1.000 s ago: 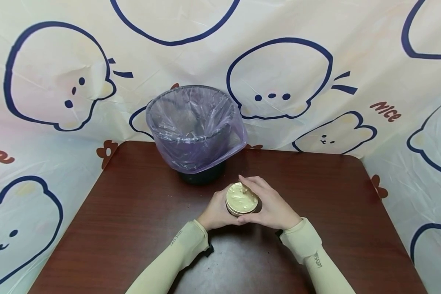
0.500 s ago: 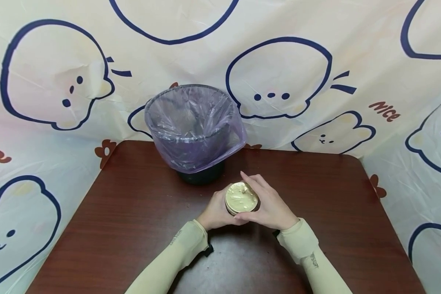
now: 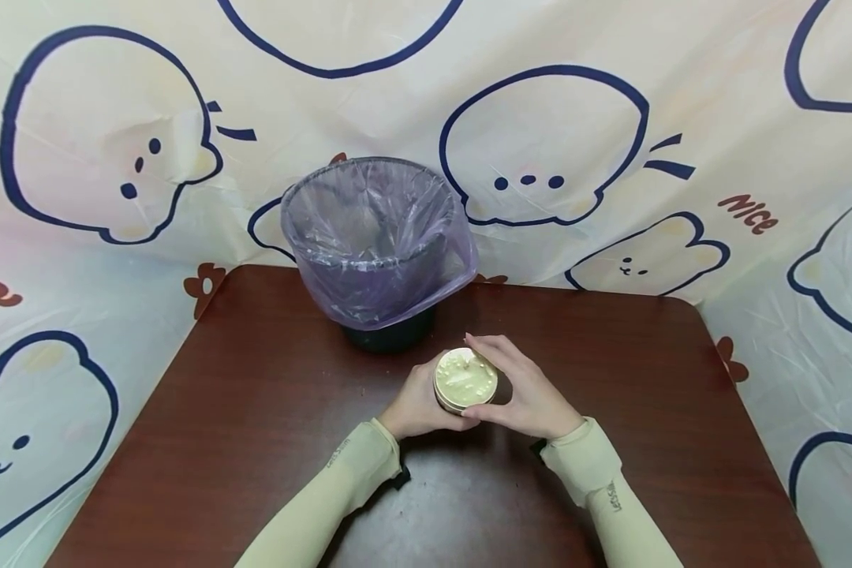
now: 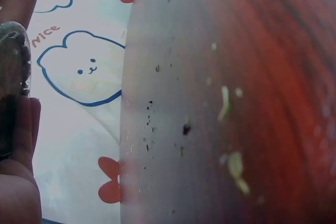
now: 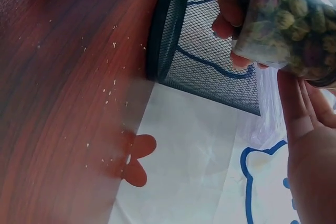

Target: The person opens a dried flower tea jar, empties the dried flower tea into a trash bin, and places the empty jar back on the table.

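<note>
A clear jar (image 5: pixel 286 24) of dried flower buds, topped with a gold lid (image 3: pixel 465 379), is held in both hands above the table. My left hand (image 3: pixel 419 402) grips the jar's side from the left. From the right, my right hand (image 3: pixel 528 390) curves its thumb and fingers around the lid's edge. The right wrist view shows the jar tilted, with buds visible through its wall and fingers on either side. Only a dark slice of the jar (image 4: pixel 11 93) shows at the left edge of the left wrist view.
Behind the hands stands a dark mesh bin (image 5: pixel 210 51) lined with a purple plastic bag (image 3: pixel 369 300). Small crumbs (image 4: pixel 236 169) are scattered on the brown wooden table (image 3: pixel 255 410). A printed cloth (image 3: pixel 539 142) hangs around the table's back and sides.
My right fingers and thumb have shifted slightly around the lid's edge. The left hand stays on the jar in nearly the same place. The head view has shifted a little.
</note>
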### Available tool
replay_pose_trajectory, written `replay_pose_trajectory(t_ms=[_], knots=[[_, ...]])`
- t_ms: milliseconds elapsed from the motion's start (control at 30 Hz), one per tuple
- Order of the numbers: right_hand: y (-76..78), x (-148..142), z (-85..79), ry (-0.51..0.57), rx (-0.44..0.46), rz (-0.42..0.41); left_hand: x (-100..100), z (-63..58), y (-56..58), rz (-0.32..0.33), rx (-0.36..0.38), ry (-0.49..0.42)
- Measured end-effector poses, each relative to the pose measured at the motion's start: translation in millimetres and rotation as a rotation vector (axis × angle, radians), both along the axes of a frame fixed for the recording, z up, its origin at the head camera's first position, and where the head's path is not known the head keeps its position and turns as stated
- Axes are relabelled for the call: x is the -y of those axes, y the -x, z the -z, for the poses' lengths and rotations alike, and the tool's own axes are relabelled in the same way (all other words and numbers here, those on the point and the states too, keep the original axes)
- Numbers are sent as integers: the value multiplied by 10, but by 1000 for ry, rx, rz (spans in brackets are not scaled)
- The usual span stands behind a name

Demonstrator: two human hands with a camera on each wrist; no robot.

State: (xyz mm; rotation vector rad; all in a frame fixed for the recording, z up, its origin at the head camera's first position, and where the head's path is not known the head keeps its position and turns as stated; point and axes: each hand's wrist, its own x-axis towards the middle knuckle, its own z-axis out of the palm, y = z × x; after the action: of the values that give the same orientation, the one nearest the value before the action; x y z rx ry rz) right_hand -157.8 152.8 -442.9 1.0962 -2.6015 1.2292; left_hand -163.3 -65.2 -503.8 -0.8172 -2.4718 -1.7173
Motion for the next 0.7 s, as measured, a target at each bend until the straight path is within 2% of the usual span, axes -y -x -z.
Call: replay_pose_trajectory(t_ms=[300,467,700], knots=[[-25,89,0,-20,-47,71,11,-4,19,-2,-2,41],[-12,58,12,-16,-24,53,12,17,7,10,22,-2],[57,-28,32,10,12,31,6,39,28,22,-1,-44]])
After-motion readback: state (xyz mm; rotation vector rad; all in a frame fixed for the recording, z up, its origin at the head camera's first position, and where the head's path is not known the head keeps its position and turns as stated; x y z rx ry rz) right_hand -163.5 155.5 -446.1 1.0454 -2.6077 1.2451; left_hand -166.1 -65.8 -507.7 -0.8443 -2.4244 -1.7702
